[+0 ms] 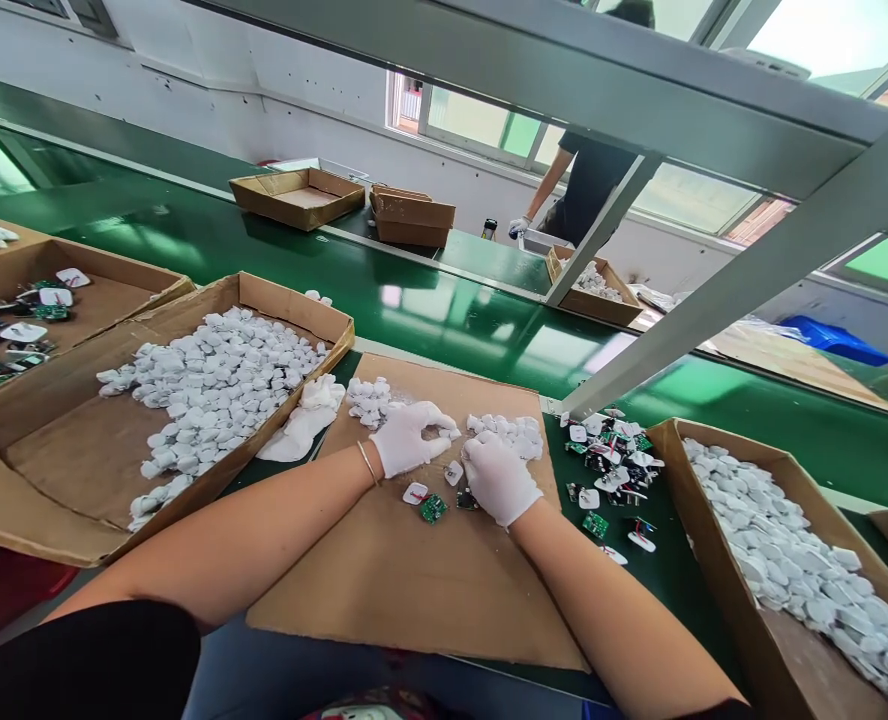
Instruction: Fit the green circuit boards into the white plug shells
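My left hand [408,438], in a white glove with a thin bangle at the wrist, reaches over a flattened cardboard sheet [414,590], its fingertips pinched together. My right hand [498,478], also gloved, curls close beside it. Whether either hand holds a small piece is hidden. Small piles of white plastic casings [508,434] [369,402] lie on the sheet on both sides of my hands. Just below my fingers rest a green circuit board [433,508] and a white casing piece [415,492]. Another dark board [467,499] sits against my right hand.
A green conveyor belt [444,330] runs behind the sheet, with loose boards and casings [609,470] on it. Cardboard trays of white casings [211,400] [789,560] flank me. Grey metal beams [714,140] cross overhead. A gloved co-worker [590,180] stands beyond the belt.
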Demonstrator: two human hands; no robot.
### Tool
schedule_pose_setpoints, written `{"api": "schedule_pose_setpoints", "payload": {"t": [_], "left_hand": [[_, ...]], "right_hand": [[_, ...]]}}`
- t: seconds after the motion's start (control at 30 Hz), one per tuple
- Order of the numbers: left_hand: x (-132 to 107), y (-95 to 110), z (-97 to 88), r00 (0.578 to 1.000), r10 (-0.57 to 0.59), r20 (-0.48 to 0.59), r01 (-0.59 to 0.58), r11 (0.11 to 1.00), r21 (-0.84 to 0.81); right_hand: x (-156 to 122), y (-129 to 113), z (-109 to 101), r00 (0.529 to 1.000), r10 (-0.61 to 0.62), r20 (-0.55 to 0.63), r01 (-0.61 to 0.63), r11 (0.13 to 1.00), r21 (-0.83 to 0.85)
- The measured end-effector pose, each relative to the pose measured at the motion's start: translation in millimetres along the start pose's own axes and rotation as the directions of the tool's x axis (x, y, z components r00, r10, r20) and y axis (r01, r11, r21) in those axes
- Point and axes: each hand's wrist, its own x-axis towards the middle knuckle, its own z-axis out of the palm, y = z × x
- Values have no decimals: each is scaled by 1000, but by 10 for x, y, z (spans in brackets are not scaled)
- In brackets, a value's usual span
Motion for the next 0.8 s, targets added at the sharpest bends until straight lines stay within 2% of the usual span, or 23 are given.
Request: {"api": "schedule_pose_setpoints", "payload": {"t": [0.1, 0.17, 0.27, 0.33, 0.47, 0.6, 0.7, 0.8], "left_hand": [[-7, 0, -4, 1000, 18, -1, -18, 1000, 14], [-10, 6, -8, 1000, 27, -2, -27, 999, 28], [-6, 29, -8, 1000, 14, -28, -13, 999, 29], [-6, 55, -5, 997, -3, -72, 4, 1000, 7], [-35, 98, 7, 989, -2, -151, 0, 1000, -16], [-87, 120, 16, 985, 92, -144, -91, 996, 8], [-109, 152, 11, 979, 153, -133, -149, 988, 37], [-112, 190, -1, 981, 161, -108, -152, 984, 88]], "right_hand": [[-14, 7, -11, 998, -61, -10, 62, 987, 145], [-22, 18, 14, 997, -39, -62, 56, 954, 294], [-27, 33, 71, 982, 120, -146, -13, 813, 582], [-28, 38, 92, 958, 204, -200, -1, 703, 711], [-34, 12, 41, 925, 248, -288, 81, 610, 788], [-55, -42, -55, 907, 357, -222, 49, 436, 899], [-81, -47, -78, 914, 339, -223, 54, 444, 894], [-102, -43, -45, 942, 276, -191, 50, 447, 893]]}}
